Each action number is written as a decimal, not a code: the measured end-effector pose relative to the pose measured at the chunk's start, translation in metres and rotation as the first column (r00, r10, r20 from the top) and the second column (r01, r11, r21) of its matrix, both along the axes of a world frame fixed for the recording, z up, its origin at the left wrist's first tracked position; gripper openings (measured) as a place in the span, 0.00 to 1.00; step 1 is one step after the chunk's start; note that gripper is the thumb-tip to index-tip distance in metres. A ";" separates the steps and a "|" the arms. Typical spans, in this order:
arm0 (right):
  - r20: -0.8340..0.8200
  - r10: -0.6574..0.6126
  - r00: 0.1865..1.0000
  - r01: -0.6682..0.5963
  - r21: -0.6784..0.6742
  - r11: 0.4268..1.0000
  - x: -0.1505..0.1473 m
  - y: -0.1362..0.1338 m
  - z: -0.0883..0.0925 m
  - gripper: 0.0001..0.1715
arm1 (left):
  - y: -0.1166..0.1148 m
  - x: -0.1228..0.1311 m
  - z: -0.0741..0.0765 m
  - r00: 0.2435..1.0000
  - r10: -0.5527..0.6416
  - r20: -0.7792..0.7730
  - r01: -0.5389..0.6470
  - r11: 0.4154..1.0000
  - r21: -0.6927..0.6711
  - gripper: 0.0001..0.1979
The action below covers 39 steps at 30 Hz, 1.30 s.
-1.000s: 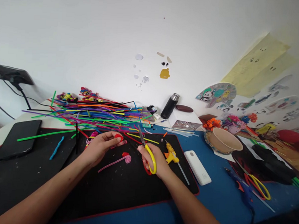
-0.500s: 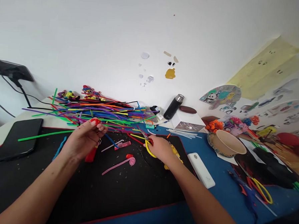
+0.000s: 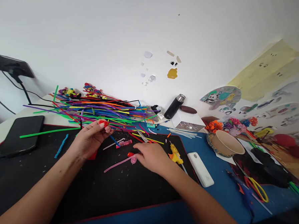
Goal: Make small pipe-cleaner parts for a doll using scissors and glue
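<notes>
Left hand (image 3: 88, 139): red piece (image 3: 103, 123) being pinched, left of centre.
Right hand (image 3: 153, 156): thumb and forefinger parted, poised by the pink coil (image 3: 133, 160).
Red piece: best gripped lightly, never crushed.

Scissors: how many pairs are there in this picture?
2: one pair at the right hand, partly covered; the other pair at far right, beside the blue glue gun. More may be hidden.
</notes>
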State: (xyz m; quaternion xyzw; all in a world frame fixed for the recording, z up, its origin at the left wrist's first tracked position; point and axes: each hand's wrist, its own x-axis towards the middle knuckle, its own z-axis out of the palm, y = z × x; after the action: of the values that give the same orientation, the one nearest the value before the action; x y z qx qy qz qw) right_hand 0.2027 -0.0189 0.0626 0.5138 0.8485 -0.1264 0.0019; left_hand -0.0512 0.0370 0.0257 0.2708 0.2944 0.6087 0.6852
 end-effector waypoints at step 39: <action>-0.851 -0.462 0.250 0.103 -0.451 0.887 -0.047 0.026 -0.056 0.15 | -0.020 0.036 -0.027 0.866 -0.026 -0.499 0.086 0.991 0.098 0.14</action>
State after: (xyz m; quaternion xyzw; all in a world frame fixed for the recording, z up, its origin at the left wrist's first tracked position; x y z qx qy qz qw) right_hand 0.1560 0.0075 0.0065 0.4786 0.5463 -0.5292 -0.4388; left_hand -0.0149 0.0172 -0.0015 0.4662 0.4162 0.5148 0.5868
